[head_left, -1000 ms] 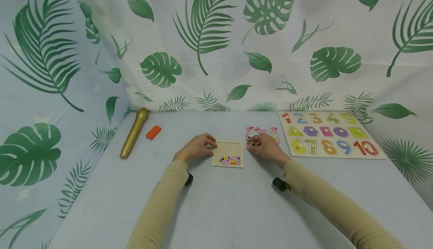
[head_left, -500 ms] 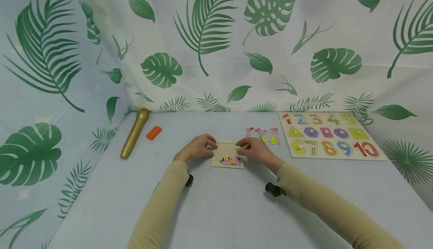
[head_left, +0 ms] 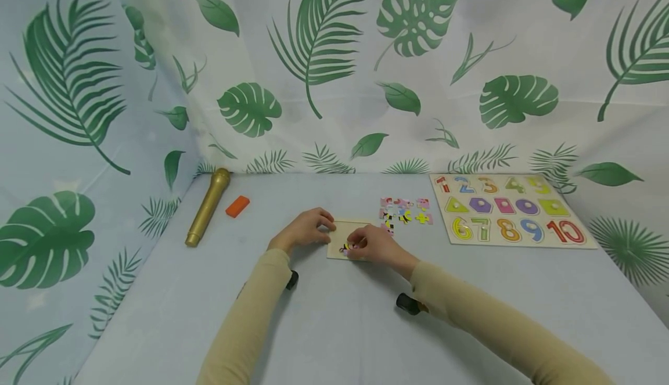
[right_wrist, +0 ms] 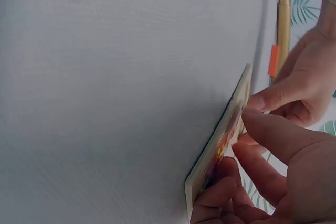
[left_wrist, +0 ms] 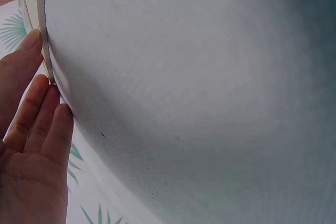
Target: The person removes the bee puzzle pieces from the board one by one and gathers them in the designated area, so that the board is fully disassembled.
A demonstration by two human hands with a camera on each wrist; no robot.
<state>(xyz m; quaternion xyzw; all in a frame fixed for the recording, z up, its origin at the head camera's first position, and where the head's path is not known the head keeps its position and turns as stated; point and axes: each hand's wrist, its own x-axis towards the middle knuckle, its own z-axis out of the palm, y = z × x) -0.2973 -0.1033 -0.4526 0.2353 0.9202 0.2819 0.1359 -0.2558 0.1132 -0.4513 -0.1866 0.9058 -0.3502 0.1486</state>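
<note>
A small square wooden puzzle tray [head_left: 340, 231] lies on the table in the middle of the head view. Colourful jigsaw pieces with a bee picture [head_left: 347, 248] are along its near side, partly hidden by my right hand [head_left: 378, 248]. That hand reaches over the tray, and its thumb and curled fingers pinch a jigsaw piece [right_wrist: 226, 142], seen edge-on in the right wrist view. My left hand [head_left: 305, 228] touches the tray's left side with its thumb and nearly straight fingers; the left wrist view shows the fingertips [left_wrist: 39, 85] at the tray's corner.
Several loose jigsaw pieces [head_left: 405, 216] lie just right of the tray. Farther right is a wooden number-and-shape board [head_left: 502, 219]. On the left lie a gold microphone [head_left: 207, 208] and an orange block [head_left: 237, 205]. A leaf-print cloth [head_left: 334, 129] hangs behind.
My right hand has moved left from the loose jigsaw pieces to above the tray, then down to its near side. My left hand has stayed at the tray's left side.
</note>
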